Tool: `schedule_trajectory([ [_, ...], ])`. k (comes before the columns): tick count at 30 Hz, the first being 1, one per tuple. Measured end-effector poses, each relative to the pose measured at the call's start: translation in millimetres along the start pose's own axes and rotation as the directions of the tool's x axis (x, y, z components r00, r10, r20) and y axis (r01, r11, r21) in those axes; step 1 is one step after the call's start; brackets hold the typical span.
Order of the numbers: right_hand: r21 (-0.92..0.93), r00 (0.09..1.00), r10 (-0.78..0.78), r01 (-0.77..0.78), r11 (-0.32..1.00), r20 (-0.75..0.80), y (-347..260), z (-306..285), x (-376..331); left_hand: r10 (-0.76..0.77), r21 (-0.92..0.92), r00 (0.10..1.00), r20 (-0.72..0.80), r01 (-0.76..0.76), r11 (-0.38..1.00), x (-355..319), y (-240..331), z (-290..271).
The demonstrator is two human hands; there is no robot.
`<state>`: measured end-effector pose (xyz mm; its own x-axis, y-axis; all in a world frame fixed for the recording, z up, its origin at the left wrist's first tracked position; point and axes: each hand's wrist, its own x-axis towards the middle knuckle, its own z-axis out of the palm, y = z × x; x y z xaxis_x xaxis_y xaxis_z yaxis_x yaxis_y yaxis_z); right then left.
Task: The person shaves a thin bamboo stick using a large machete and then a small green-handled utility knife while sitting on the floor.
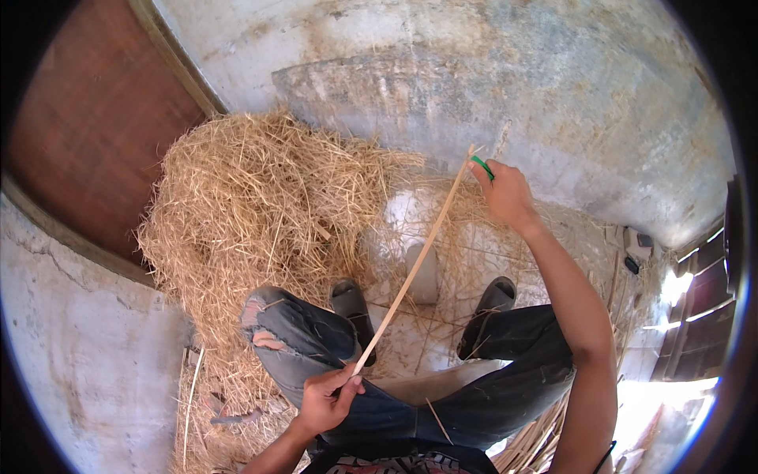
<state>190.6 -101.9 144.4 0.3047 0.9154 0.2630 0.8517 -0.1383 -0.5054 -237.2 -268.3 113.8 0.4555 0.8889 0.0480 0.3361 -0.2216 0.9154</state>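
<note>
A long, pale, thin wooden stick [418, 261] slants from near my lap up to the far right. My left hand [328, 400] is closed around its near end, over my left thigh. My right hand [508, 193] is closed at the far end, beside the stick's tip. Between its fingers shows a small green thing [482, 167], narrow like a tool handle; its kind is not clear. How much of it the palm covers I cannot tell.
A big heap of straw [253, 197] fills the left, against a brown panel [99, 110] and a stained wall [489, 71]. A pale block [422, 272] stands between my sandaled feet. A curved tool [235, 417] lies at lower left; several loose sticks [537, 442] lie at lower right.
</note>
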Motion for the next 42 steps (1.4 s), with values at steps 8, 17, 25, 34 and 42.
schedule_trajectory([
  [8,0.092,0.872,0.388,-0.379,0.921,-0.299,125.0,-53.9,54.8,-0.171,-0.132,0.98,0.099,0.184,0.974,-42.7,-10.3,-35.2],
  [17,0.293,0.939,-0.257,0.185,0.938,0.231,-89.1,-0.3,-69.9,-0.25,-0.522,0.967,0.044,0.236,0.82,30.7,-1.3,0.4],
  [25,0.344,0.764,-0.545,0.438,0.831,0.345,-124.3,15.8,-143.9,-0.17,-0.546,0.984,0.049,0.169,0.821,69.7,20.1,16.7],
  [34,0.242,0.796,-0.532,0.477,0.845,0.288,-111.8,30.6,-135.4,-0.203,-0.501,0.978,0.04,0.196,0.843,69.9,24.4,14.1],
  [42,0.122,0.99,-0.084,0.071,0.99,0.113,-50.9,2.5,-24.9,-0.193,-0.454,0.962,0.192,0.262,0.852,32.5,22.4,11.0],
])
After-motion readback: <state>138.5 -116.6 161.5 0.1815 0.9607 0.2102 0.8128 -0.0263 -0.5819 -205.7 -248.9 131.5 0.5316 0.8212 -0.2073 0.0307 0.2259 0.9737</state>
